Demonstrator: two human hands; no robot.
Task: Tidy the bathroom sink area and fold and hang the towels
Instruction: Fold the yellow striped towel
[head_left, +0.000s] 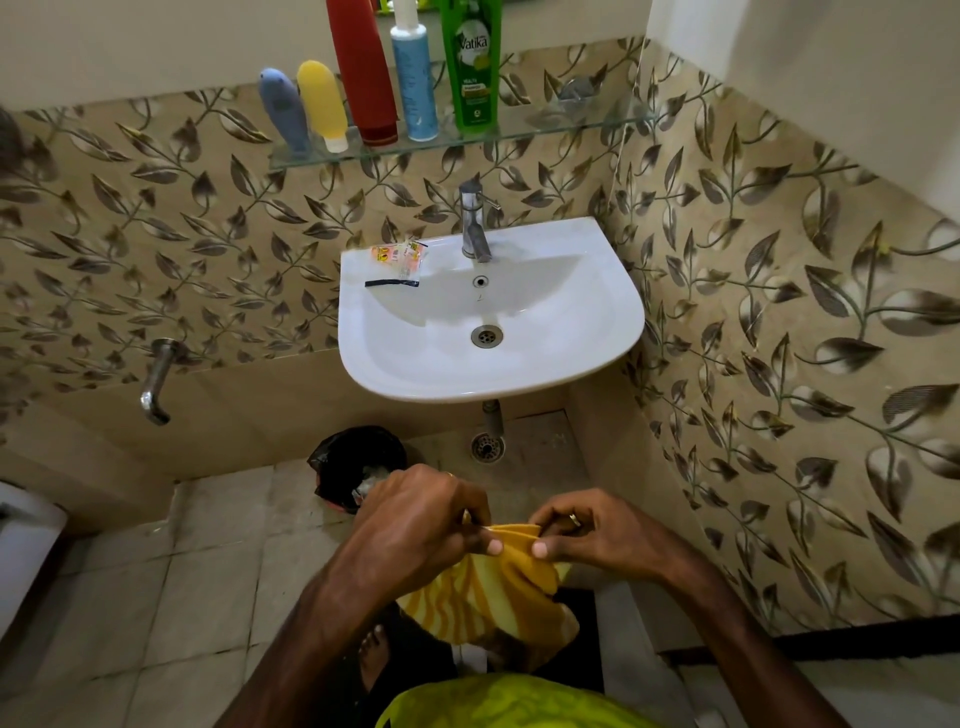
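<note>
A yellow and orange striped towel (498, 587) hangs in front of me below the sink. My left hand (415, 519) pinches its gathered top edge on the left, and my right hand (587, 535) pinches the same edge on the right, the two hands close together. The white sink (597, 332) is fixed to the wall ahead. On its back left rim lie small sachet wrappers (397, 257) and a dark strip (392, 283).
A glass shelf (571, 127) above the sink carries several bottles: blue-grey, yellow, red, light blue and green. A chrome tap (475, 226) stands on the sink. A black-lined bin (353, 465) sits on the floor below. A wall spout (156, 379) projects at left.
</note>
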